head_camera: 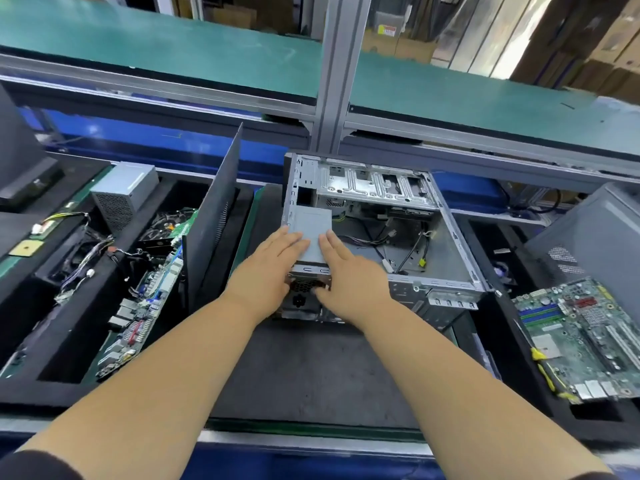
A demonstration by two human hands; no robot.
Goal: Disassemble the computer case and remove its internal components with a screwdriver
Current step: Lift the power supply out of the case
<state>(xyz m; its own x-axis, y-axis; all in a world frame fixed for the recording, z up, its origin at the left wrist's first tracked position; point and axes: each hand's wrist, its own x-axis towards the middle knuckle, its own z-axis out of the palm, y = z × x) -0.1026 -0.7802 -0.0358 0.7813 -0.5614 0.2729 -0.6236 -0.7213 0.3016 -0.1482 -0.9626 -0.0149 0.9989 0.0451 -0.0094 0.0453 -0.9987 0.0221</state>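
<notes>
An open grey computer case (450, 244) lies on its side on the black mat in the middle of the bench. A grey power supply box (311, 220) sits in its near left corner, its vented rear face (304, 289) towards me. My left hand (273, 268) rests on the box's top with the fingers straight. My right hand (349, 271) lies flat on the top beside it, the thumb down over the rear face. Loose cables (398, 244) trail across the case floor. No screwdriver is visible.
A removed motherboard (581, 337) lies in the right tray. The left tray holds boards (149, 299), tangled wires and another power supply (121, 192). A dark side panel (214, 216) stands upright left of the case. A grey case cover (588, 244) leans at the right.
</notes>
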